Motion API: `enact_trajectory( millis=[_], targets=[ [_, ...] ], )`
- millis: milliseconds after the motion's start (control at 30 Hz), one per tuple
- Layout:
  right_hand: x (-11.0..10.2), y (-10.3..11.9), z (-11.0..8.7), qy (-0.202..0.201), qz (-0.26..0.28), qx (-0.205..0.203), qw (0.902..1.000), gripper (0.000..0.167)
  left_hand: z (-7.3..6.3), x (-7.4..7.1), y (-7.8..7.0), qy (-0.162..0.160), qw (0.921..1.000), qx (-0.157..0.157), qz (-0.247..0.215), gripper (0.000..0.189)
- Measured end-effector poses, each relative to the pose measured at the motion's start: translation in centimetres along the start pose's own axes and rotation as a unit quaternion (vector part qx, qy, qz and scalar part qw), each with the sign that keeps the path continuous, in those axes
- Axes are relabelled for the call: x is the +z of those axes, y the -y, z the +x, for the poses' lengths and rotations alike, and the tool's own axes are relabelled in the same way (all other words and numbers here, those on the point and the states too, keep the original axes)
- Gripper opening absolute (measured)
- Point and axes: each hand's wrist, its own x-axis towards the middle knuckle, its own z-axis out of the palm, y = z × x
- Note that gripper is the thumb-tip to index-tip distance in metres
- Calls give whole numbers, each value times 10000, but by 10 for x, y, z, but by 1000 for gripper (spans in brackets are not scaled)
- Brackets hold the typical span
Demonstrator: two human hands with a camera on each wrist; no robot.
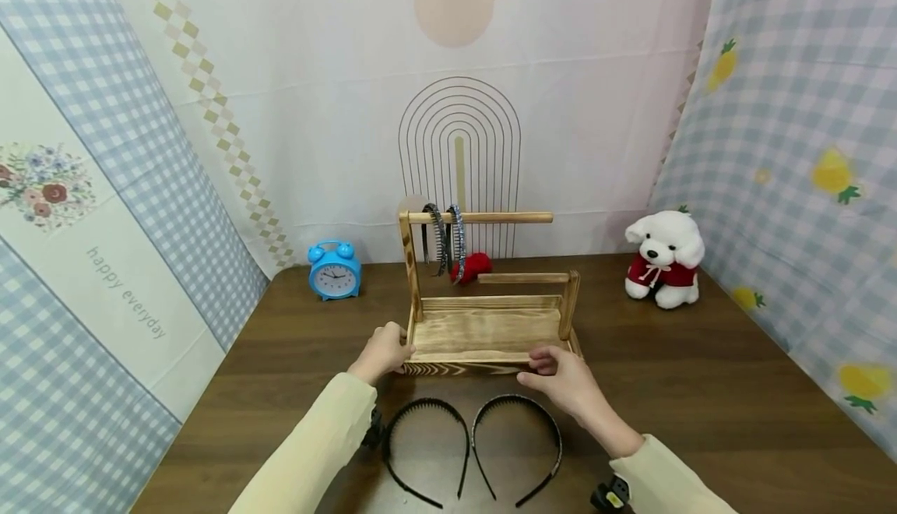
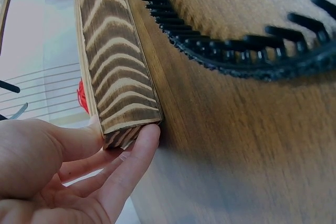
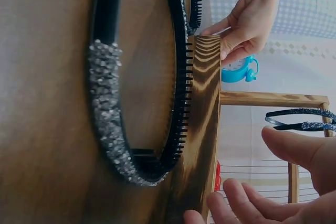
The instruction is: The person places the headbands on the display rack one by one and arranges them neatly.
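Note:
A wooden headband rack (image 1: 483, 368) stands on the table, its base a shallow tray with two raised bars. My left hand (image 1: 384, 352) holds the rack's front left corner; the left wrist view shows thumb and fingers (image 2: 134, 163) pinching the striped wood end. By the front right edge is my right hand (image 1: 568, 381), its fingers (image 3: 239, 200) spread and relaxed, gripping nothing; contact with the edge is unclear. Two headbands (image 1: 459, 245) hang on the upper bar. In front of the rack lie a black toothed headband (image 1: 389, 428) and a glittery one (image 1: 558, 440).
A blue alarm clock (image 1: 335, 272) stands at the back left. At the back right sits a white plush dog (image 1: 666, 257) in a red top. Something red (image 1: 479, 265) lies behind the rack. Patterned cloths (image 1: 336, 109) hang around the table.

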Motion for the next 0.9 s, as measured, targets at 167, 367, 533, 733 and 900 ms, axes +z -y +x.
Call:
enact_trajectory(
  millis=[167, 367, 533, 733, 900],
  targets=[
    [-2, -3, -3, 218, -12, 143, 9997, 46, 1, -1, 0, -15, 10000, 6, -23, 27],
    [-8, -6, -10, 566, -326, 493, 9966, 48, 0, -1, 0, 17, 10000, -29, -77, 31],
    [-13, -9, -16, 1139, -800, 688, 9879, 59, 2, -1, 0, -4, 9999, -20, -109, 31],
    [-14, -11, -25, 1666, -1697, 501, 9700, 58, 2, -1, 0, -16, 9999, 22, -100, 27],
    [-8, -12, -30, 1771, -1870, 619, 9643, 73, 2, 0, 1, -34, 10000, 15, -81, 29]
  ],
)
